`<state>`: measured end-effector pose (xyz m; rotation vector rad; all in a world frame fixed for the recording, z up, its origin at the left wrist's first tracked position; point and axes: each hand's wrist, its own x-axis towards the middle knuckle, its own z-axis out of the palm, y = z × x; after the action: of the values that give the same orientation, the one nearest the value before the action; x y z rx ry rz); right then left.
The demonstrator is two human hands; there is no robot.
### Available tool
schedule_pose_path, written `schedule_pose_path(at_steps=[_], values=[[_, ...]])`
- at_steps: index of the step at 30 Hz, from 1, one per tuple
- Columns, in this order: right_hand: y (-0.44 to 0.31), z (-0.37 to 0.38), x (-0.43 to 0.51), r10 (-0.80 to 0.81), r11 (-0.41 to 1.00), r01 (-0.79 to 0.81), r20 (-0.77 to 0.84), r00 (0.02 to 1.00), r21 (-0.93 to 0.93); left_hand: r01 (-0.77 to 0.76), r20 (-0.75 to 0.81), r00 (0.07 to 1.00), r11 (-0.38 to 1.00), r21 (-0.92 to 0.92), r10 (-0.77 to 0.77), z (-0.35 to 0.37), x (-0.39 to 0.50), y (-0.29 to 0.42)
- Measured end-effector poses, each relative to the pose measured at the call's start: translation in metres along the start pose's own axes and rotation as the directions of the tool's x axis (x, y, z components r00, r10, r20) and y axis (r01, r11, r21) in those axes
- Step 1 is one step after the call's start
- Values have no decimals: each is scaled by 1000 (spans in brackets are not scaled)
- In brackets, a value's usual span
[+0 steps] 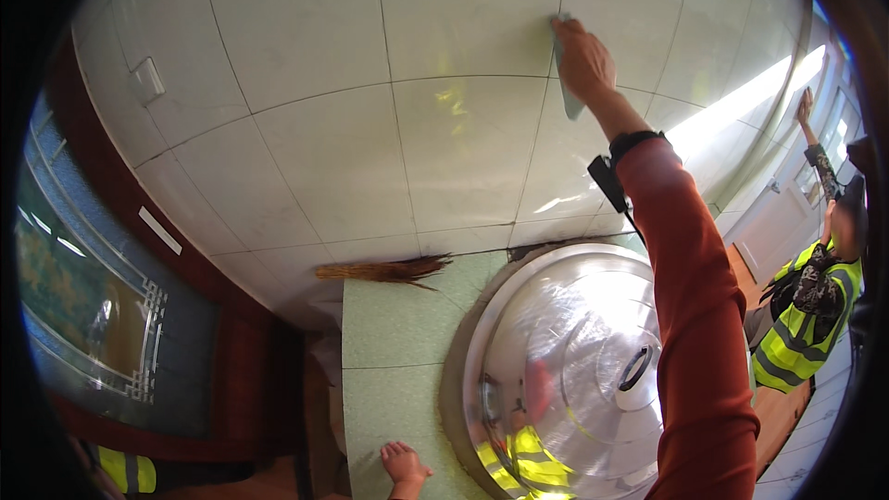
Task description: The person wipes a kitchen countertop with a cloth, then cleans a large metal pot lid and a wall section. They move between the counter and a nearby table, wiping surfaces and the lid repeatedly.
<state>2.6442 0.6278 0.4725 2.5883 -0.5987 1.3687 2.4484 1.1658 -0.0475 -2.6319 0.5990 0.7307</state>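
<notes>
My right hand, at the end of an outstretched red sleeve, presses a thin grey-green cloth against the white tiled wall. The cloth lies under the palm, and part of it hangs below the hand. Down at the bottom, my left hand rests palm down on the pale green tiled ledge, holding nothing. Beside it, a large domed metal lid with a dark handle is set over a round opening in the ledge. My right forearm hides the lid's right side.
A straw hand broom lies on the ledge along the wall. On the left stands a dark red door frame with a glass panel, near a wall switch. A person in a yellow vest reaches up at the right.
</notes>
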Motion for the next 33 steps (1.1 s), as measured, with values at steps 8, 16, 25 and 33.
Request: schedule_pose_path(at_steps=[8,16,25,33], values=[[-19,29,-26,13,993,-15,19,1000,114,-23,-9,1000,1000,8,23,0,-2,-1],[-23,30,-8,-55,987,66,-76,996,147,-19,9,1000,1000,5,19,-5,-3,-1],[-11,76,-171,-142,990,115,547,825,85,-16,-18,1000,1000,2,16,-14,-5,0],[6,-28,-281,-12,292,-765,802,597,574,5,65,998,999,-34,-3,-29,-6,1]])
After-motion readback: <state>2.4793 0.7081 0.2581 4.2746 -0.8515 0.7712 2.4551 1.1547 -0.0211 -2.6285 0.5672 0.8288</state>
